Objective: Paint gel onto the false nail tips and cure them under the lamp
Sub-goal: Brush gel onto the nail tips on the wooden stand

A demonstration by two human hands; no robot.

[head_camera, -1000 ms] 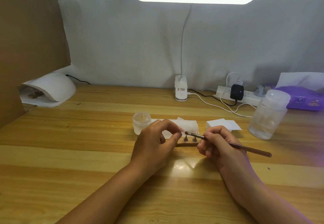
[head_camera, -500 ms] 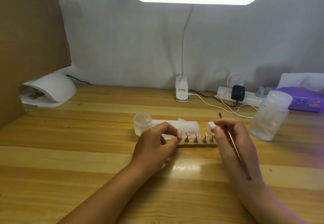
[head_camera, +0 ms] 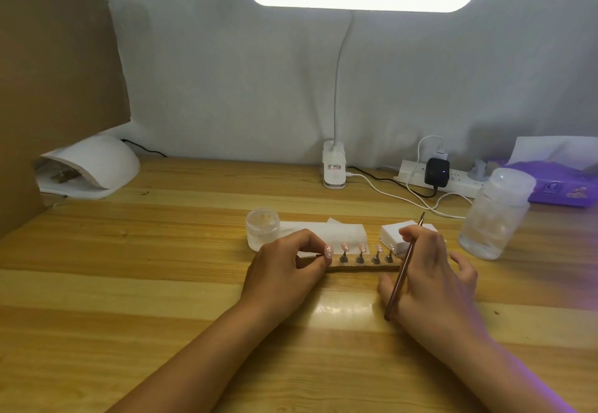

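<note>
Brush (head_camera: 404, 270) is off the nail tips (head_camera: 361, 248) now, bristles pointing away, gripped in the right hand (head_camera: 433, 280) with fingers curled (left hand (head_camera: 284, 270) still pinches the holder strip (head_camera: 359, 268) end).

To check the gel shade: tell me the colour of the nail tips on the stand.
Pale, glossy pink nail tips on the stand; the head view shows them best.

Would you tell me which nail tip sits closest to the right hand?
The rightmost nail tip, just beside the right hand; the others stand farther left.
</note>
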